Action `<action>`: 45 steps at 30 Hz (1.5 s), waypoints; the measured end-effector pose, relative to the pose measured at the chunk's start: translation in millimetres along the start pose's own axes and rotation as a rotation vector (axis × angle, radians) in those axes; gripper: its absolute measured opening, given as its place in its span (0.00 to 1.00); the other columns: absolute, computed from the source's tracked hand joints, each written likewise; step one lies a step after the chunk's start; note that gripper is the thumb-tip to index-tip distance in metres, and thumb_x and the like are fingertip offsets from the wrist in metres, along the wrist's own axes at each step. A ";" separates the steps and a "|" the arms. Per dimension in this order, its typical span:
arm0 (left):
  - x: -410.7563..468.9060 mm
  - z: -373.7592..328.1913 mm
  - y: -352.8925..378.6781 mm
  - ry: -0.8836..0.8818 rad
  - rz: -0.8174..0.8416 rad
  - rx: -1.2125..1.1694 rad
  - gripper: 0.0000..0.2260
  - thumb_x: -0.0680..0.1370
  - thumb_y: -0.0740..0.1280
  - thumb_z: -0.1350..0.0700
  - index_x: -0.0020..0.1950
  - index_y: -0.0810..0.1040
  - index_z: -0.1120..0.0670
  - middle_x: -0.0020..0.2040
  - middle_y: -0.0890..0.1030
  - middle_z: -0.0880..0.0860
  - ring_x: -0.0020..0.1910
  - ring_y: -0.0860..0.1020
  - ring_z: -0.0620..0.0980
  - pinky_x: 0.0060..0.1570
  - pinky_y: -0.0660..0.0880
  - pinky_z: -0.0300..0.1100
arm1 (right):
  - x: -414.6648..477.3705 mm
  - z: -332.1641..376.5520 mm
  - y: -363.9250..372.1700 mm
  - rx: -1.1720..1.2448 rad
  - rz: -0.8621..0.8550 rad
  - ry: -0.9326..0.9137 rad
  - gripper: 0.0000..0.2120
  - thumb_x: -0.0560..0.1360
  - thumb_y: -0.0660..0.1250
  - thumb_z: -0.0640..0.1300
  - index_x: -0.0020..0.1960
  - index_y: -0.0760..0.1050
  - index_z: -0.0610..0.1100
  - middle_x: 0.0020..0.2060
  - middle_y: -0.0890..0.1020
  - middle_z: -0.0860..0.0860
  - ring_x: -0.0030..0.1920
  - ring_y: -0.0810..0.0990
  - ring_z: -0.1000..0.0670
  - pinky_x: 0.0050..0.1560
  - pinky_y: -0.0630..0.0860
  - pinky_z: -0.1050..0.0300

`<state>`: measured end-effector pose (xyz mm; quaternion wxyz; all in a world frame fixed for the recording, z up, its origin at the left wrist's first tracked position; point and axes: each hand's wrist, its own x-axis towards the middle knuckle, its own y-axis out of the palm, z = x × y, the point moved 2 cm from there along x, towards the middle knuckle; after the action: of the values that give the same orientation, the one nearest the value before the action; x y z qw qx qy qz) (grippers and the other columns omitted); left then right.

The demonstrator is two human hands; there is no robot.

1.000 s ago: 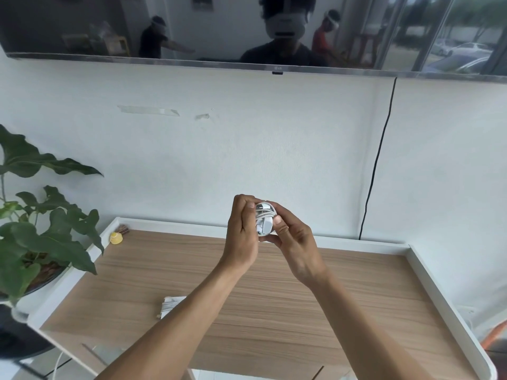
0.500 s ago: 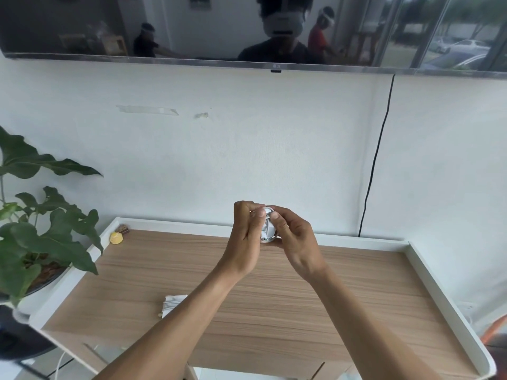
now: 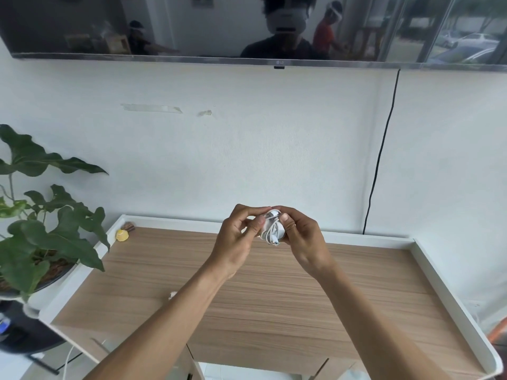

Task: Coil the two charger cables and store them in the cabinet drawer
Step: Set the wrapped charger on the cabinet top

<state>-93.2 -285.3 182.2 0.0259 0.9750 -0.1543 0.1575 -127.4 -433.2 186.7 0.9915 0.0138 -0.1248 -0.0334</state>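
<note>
Cable bundle clamped between two hands above the cabinet top

Wood-grain cabinet top [image 3: 274, 303] with a raised white rim fills the near field. At 7 o'clock of the hands, a small white thing [image 3: 172, 295] lies on it, mostly hidden by the left forearm. Above the top, the left hand [image 3: 237, 239] and right hand [image 3: 304, 238] meet, fingers curled and pinching one white charger cable [image 3: 270, 229]. It is wound into a tight ball, with a plug end poking out at its 6 o'clock. At 9 o'clock of the hands, a yellow lump [image 3: 122, 235] sits in the far left corner. Beyond it is a leafy plant [image 3: 49, 229]. A black cord [image 3: 381, 160] runs down the wall at 2 o'clock, and a television [image 3: 219, 26] hangs at 12 o'clock.
</note>
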 end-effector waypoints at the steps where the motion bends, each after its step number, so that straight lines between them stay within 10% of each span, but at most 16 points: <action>1: -1.1 0.2 1.0 0.032 -0.007 0.063 0.10 0.77 0.67 0.46 0.56 0.83 0.45 0.54 0.79 0.47 0.55 0.81 0.54 0.56 0.77 0.53 | -1.0 0.8 0.3 0.004 -0.009 0.004 0.15 0.80 0.59 0.45 0.59 0.77 0.38 0.49 0.83 0.40 0.50 0.83 0.43 0.49 0.81 0.50; 8: -6.4 -10.0 8.1 0.028 0.050 0.060 0.19 0.74 0.69 0.49 0.65 0.75 0.46 0.60 0.75 0.51 0.54 0.79 0.42 0.50 0.75 0.34 | 1.8 4.8 -0.8 0.059 -0.053 0.045 0.17 0.80 0.59 0.49 0.58 0.78 0.38 0.47 0.82 0.35 0.41 0.81 0.39 0.46 0.80 0.47; 18: -8.6 -4.7 22.9 0.186 -0.095 0.191 0.18 0.81 0.58 0.48 0.67 0.75 0.53 0.58 0.75 0.49 0.58 0.77 0.49 0.59 0.74 0.45 | -3.2 7.4 9.6 0.055 -0.236 -0.027 0.19 0.80 0.58 0.53 0.57 0.80 0.43 0.41 0.81 0.38 0.34 0.75 0.46 0.33 0.76 0.54; 25: -14.8 -14.7 38.8 0.222 -0.206 0.216 0.18 0.83 0.52 0.55 0.70 0.72 0.55 0.61 0.74 0.52 0.60 0.75 0.40 0.58 0.69 0.29 | -10.9 5.6 31.3 0.064 -0.421 -0.097 0.19 0.83 0.49 0.52 0.62 0.76 0.48 0.46 0.81 0.44 0.31 0.78 0.57 0.33 0.76 0.61; 30: 1.7 -23.0 45.1 0.051 -0.299 0.119 0.19 0.80 0.52 0.42 0.61 0.77 0.46 0.57 0.81 0.52 0.56 0.79 0.43 0.57 0.76 0.40 | -6.8 3.7 41.9 -0.124 -0.534 -0.212 0.24 0.81 0.45 0.56 0.64 0.73 0.47 0.49 0.82 0.51 0.44 0.81 0.60 0.42 0.74 0.68; 37: 7.2 -16.3 38.0 0.010 -0.288 0.210 0.18 0.82 0.53 0.44 0.64 0.77 0.47 0.54 0.80 0.54 0.51 0.81 0.50 0.54 0.78 0.53 | 1.0 5.3 29.3 -0.429 -0.488 -0.198 0.27 0.79 0.41 0.58 0.64 0.72 0.50 0.35 0.79 0.62 0.35 0.78 0.62 0.36 0.71 0.64; 42: 1.2 -23.9 40.3 0.177 -0.254 0.380 0.19 0.83 0.51 0.50 0.70 0.72 0.52 0.57 0.71 0.51 0.54 0.73 0.31 0.57 0.66 0.24 | 6.1 8.4 29.0 -0.207 -0.368 -0.106 0.22 0.82 0.44 0.54 0.59 0.75 0.49 0.44 0.83 0.51 0.45 0.81 0.53 0.46 0.77 0.56; 45: -2.7 -23.5 45.5 0.223 -0.225 0.356 0.20 0.83 0.51 0.51 0.70 0.73 0.53 0.56 0.72 0.50 0.54 0.74 0.34 0.56 0.70 0.28 | 5.0 10.8 23.2 -0.261 -0.419 -0.162 0.23 0.82 0.43 0.54 0.56 0.75 0.47 0.42 0.83 0.53 0.44 0.81 0.56 0.42 0.75 0.63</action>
<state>-116.7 -325.4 203.7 -0.1119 0.9519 -0.0105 0.2850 -123.8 -410.6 199.2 0.9431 -0.0913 -0.1927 -0.2550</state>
